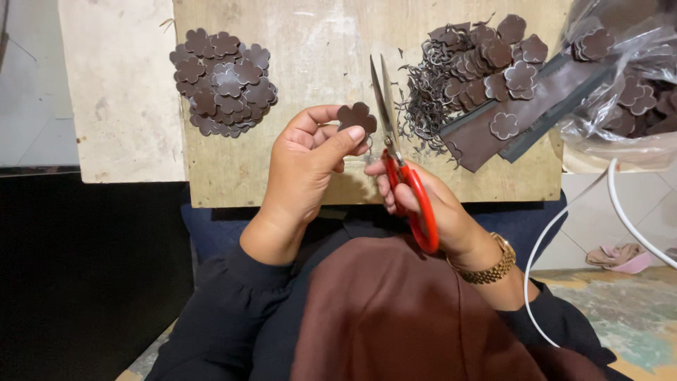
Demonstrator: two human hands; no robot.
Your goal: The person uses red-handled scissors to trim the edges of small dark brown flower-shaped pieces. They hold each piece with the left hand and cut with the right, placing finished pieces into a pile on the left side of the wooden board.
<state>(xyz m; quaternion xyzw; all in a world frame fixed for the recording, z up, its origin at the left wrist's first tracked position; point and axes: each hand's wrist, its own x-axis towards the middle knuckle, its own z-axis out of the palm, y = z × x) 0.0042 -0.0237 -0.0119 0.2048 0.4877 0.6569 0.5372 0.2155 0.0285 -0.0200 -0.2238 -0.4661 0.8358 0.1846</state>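
My left hand [305, 161] pinches a small dark brown flower-shaped piece [356, 116] between thumb and fingers, above the wooden board [310, 49]. My right hand [430, 208] grips red-handled scissors [405, 176]; their steel blades point up and away, slightly apart, right beside the flower piece. A gold bracelet sits on my right wrist.
A pile of trimmed brown flowers [224, 81] lies at the board's upper left. Untrimmed flowers with thin offcut strips [469, 70] and a brown strip [522, 106] lie at the right. A clear plastic bag [624, 77] holds more pieces. A white cable [564, 233] curves at right.
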